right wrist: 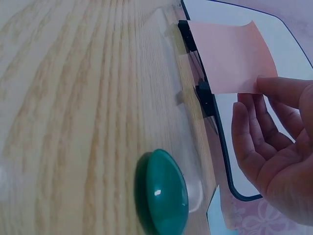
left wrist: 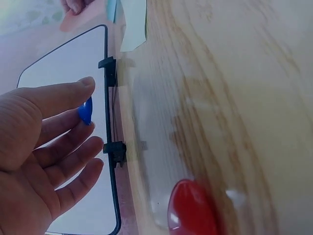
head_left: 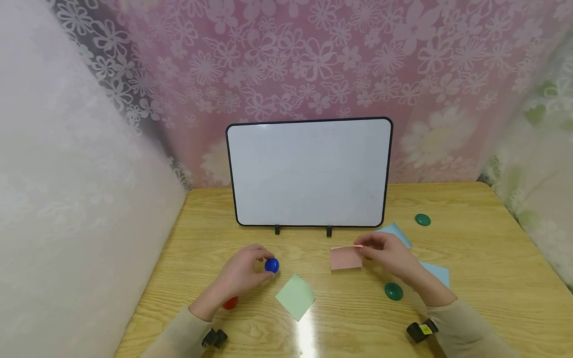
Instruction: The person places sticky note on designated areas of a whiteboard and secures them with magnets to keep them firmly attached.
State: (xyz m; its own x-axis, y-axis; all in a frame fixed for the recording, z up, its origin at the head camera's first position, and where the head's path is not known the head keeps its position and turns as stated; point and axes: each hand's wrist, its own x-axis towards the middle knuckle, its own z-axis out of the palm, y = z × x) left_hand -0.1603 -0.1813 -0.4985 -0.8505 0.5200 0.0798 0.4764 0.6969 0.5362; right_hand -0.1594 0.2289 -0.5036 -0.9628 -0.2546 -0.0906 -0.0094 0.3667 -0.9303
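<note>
From the head camera, the left hand [head_left: 241, 273] pinched a blue magnet [head_left: 271, 265] between thumb and fingertips, just above the wooden bench [head_left: 492, 258]. A red magnet [head_left: 230, 303] lay on the bench under that wrist. The right hand [head_left: 389, 253] held a pink note [head_left: 345, 257] by its right edge, lifted in front of the standing whiteboard [head_left: 309, 171]. A green note [head_left: 295, 297] lay flat between the hands. A green magnet [head_left: 393, 291] sat beside the right forearm, and a second green magnet [head_left: 423, 219] lay well apart near the board's right side. Blue notes [head_left: 396, 232] lay behind the right hand.

In the left wrist view, the fingers [left wrist: 73, 90] curled round the blue magnet [left wrist: 86, 111], with the red magnet [left wrist: 191, 208] on the bench below.

In the right wrist view, the fingers [right wrist: 283, 90] gripped a corner of the pink note [right wrist: 230, 56] before the whiteboard [right wrist: 254, 147]; the green magnet [right wrist: 164, 193] rested on the bench close by.
</note>
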